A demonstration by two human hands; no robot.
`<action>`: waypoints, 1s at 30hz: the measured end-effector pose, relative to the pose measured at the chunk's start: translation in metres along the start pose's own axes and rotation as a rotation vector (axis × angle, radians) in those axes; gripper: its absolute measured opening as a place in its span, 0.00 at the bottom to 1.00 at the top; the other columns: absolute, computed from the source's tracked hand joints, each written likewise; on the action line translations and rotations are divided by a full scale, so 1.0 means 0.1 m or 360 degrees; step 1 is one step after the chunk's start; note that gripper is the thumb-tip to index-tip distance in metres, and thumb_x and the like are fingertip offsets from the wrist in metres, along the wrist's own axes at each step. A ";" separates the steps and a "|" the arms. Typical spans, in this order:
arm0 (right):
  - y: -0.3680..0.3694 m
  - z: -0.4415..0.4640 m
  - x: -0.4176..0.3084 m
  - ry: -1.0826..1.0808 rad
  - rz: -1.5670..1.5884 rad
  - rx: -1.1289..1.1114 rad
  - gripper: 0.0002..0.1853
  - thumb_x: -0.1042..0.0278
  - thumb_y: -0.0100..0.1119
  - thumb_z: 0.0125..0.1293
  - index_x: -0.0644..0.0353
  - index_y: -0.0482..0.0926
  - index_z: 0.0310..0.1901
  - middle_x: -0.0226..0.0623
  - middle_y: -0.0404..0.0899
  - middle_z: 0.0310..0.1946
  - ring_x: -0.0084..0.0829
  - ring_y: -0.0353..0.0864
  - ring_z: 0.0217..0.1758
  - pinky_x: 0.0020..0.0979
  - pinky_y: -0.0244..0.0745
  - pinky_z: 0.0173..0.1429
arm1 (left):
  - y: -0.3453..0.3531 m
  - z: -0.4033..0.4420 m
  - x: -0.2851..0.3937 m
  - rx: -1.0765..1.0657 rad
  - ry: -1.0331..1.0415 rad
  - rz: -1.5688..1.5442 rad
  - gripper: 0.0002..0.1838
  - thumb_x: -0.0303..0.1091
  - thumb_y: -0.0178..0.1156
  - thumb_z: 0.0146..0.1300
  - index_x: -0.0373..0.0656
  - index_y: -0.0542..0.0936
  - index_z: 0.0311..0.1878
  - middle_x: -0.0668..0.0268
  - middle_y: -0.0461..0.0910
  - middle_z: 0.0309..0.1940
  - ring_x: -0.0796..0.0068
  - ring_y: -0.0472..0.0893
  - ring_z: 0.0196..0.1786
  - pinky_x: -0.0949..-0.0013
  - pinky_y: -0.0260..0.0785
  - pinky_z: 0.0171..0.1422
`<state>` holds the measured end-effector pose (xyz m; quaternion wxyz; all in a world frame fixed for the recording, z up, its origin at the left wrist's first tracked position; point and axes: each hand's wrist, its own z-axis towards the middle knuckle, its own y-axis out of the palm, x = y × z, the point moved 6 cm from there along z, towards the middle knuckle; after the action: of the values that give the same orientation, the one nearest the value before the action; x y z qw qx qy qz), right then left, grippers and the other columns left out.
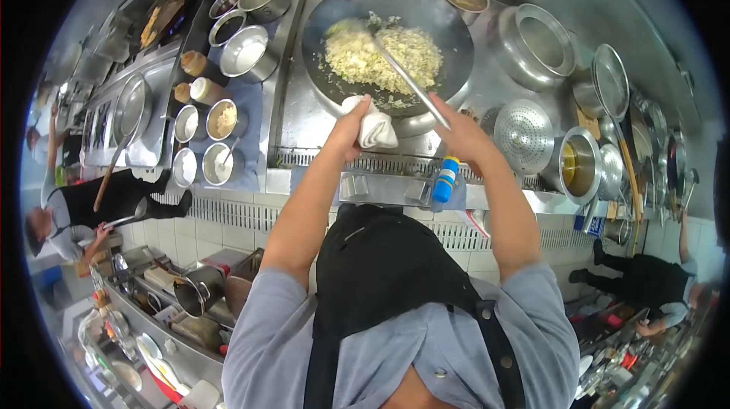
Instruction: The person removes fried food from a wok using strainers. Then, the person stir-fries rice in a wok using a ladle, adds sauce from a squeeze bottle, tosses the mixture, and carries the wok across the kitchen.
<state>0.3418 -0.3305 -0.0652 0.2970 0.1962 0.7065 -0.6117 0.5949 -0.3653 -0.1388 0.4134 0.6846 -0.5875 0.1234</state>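
Note:
A large wok (315, 59) holds fried rice (414, 59) with yellow egg-like bits and flecks of green. My left hand (351, 126) is closed on a folded white cloth (378, 132) at the wok's near rim. The cloth hides whatever part of the wok lies under it. My right hand (461, 134) grips the handle of a long metal ladle (407, 74), which slants up and left across the wok. The ladle's head is blurred in the rice at the upper left. Just below my right hand stands a blue bottle with a yellow band (445, 179).
Left of the wok are steel seasoning pots (247, 53) and squeeze bottles (207, 91). To the right are a perforated strainer (523, 135), stacked steel bowls (536, 44) and an oil pot (579, 166). One co-worker (91, 200) is at far left, another (646, 280) at far right.

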 end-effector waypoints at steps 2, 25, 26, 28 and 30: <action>-0.38 -0.50 -0.49 0.0217 -0.0205 -0.0233 0.39 0.66 0.59 0.72 0.35 0.57 0.82 0.59 0.85 0.45 0.58 0.85 0.47 0.48 0.78 0.56 | 0.04 0.06 0.01 -0.0055 -0.0023 -0.0104 0.23 0.47 0.57 0.76 0.36 0.77 0.60 0.58 0.88 0.45 0.62 0.89 0.46 0.58 0.84 0.51; -0.44 -2.12 -1.70 0.0567 0.0085 0.0098 0.37 0.81 0.60 0.66 0.43 0.71 0.76 0.48 0.81 0.64 0.49 0.81 0.66 0.39 0.78 0.65 | -0.30 -0.85 -0.31 -0.0154 -0.0087 -0.0341 0.11 0.35 0.54 0.75 0.37 0.81 0.50 0.59 0.87 0.42 0.65 0.89 0.42 0.59 0.84 0.46; -0.42 -2.09 -1.74 0.0512 0.0011 0.0063 0.37 0.80 0.60 0.66 0.40 0.70 0.76 0.49 0.82 0.62 0.51 0.83 0.63 0.41 0.79 0.64 | -0.16 -0.72 -0.03 -0.0124 -0.0024 -0.0395 0.11 0.35 0.54 0.75 0.39 0.81 0.48 0.61 0.87 0.39 0.67 0.88 0.39 0.59 0.84 0.43; -0.15 -1.73 -1.62 0.0772 -0.0352 -0.0003 0.38 0.75 0.62 0.67 0.33 0.68 0.77 0.52 0.83 0.58 0.55 0.84 0.57 0.46 0.79 0.60 | -0.16 -0.23 -0.04 -0.0314 0.0010 -0.0438 0.11 0.34 0.57 0.73 0.36 0.81 0.47 0.61 0.87 0.38 0.67 0.88 0.39 0.62 0.83 0.46; 0.10 -1.40 -1.35 0.0707 -0.0369 0.0245 0.38 0.71 0.63 0.67 0.28 0.67 0.77 0.55 0.84 0.55 0.60 0.83 0.53 0.49 0.78 0.57 | -0.35 -0.26 -0.31 -0.0108 0.0077 -0.0204 0.15 0.35 0.61 0.70 0.32 0.80 0.52 0.57 0.87 0.45 0.65 0.88 0.43 0.62 0.82 0.49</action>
<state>0.4240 -0.1802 0.0272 0.0465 0.2655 0.7235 -0.6355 0.6258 -0.3262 -0.1576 0.4575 0.7033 -0.5362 0.0931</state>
